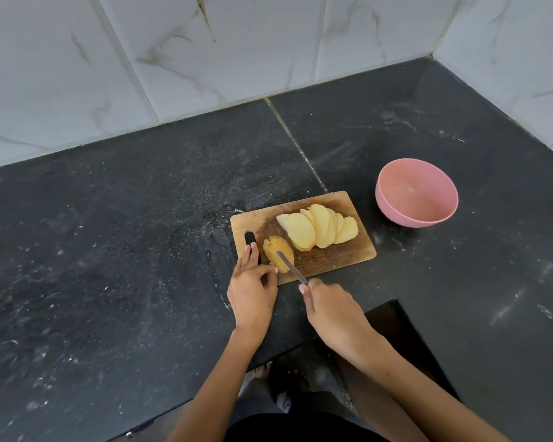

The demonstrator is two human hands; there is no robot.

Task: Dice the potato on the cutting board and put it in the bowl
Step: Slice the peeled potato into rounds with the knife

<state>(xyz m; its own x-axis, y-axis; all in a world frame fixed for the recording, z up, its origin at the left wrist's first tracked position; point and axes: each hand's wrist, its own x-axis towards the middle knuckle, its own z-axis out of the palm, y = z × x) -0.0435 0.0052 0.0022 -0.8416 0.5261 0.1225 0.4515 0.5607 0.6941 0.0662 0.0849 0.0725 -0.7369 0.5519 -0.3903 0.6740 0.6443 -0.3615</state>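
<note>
A wooden cutting board (342, 256) lies on the black counter. Several pale potato slices (320, 229) lean in a fanned row across its middle. The uncut end piece of the potato (274, 250), still skinned, sits at the board's left end. My left hand (253, 291) steadies that piece with its fingertips, one finger stretched toward the board's handle hole. My right hand (329, 311) grips the handle of a small knife (291, 266), whose blade lies across the end piece. A pink bowl (393, 173) stands upright to the right of the board, with nothing in it.
White marbled wall tiles (205, 59) close the counter at the back and right. The black counter (109, 250) spreads wide to the left, dusted with white specks. Its front edge steps back below my right arm, and the floor and feet show there.
</note>
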